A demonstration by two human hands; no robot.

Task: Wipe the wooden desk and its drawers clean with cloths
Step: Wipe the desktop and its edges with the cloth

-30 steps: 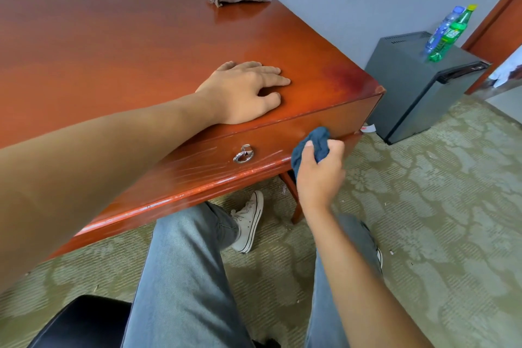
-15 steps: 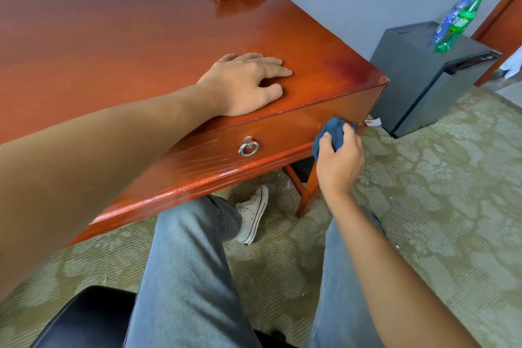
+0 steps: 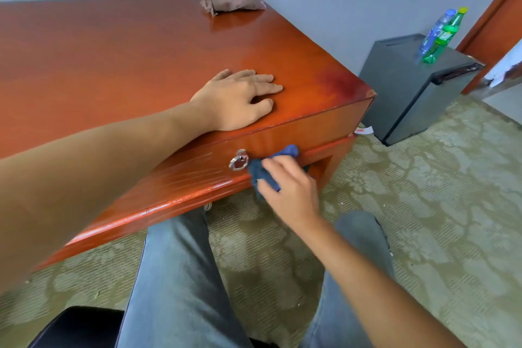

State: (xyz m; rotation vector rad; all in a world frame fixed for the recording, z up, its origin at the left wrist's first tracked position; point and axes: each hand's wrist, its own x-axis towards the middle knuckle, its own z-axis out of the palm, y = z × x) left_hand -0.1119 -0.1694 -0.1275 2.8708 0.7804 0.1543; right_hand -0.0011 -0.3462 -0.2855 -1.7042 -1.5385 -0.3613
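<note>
Right hand [image 3: 291,189] with gripped blue cloth [image 3: 264,172] now leftward beside drawer ring [image 3: 239,160]; left hand [image 3: 236,102] flat near desk [image 3: 113,59] edge.

A single head-worn view looks forward and down, close over the desk [image 3: 113,65] corner.

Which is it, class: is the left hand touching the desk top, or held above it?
Touching. The head view shows the left hand lying flat on the desk top, palm and fingers down, with no gap.
</note>
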